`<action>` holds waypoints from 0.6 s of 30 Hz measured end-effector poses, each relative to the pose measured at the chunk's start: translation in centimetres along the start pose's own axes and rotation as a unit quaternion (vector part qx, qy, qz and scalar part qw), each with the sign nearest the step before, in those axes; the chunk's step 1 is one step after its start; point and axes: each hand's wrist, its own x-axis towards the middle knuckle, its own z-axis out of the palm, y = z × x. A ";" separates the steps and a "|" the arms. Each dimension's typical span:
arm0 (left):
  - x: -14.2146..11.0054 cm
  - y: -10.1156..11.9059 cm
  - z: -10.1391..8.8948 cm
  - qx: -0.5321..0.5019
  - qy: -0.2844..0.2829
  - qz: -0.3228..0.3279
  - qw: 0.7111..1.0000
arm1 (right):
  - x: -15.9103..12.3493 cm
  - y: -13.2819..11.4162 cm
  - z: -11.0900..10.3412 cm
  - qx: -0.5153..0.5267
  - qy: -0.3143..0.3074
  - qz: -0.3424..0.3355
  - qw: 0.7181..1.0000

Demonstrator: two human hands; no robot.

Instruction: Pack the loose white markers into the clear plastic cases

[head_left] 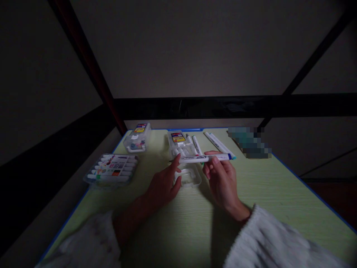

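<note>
Nearest the camera are two pale, fuzzy cuffs, the left sleeve [86, 240] and the right sleeve [267, 238], both on the near side of the labelled clear case [178, 143], which serves as landmark. The held marker [192, 159] lies crosswise just to the near side of that case, its long axis running left to right, roughly square to the case's length, with the blue end pointing right. The right hand [223, 178], near and to the right of the case, has it pinched between thumb and curled fingers close to that blue end. The left hand [161, 184], near and to the left of the case, is loosely open, thumb apart, index finger reaching the marker's left end; whether it presses there I cannot tell. Below the marker, nearer than the case, sits a clear plastic tray [198, 181]. More markers [220, 142] lie right of the case.
</note>
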 end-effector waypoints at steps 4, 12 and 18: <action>0.1 0.1 0.0 0.014 -0.013 0.013 1.000 | -0.2 0.3 -0.3 -0.023 0.006 -0.015 1.000; 0.4 0.5 -0.3 0.021 -0.041 0.041 0.998 | -0.1 0.2 -0.2 -0.027 0.044 -0.039 0.998; 0.3 0.4 -0.3 0.022 -0.047 0.040 0.998 | 0.0 0.4 -0.1 -0.041 0.037 -0.010 0.998</action>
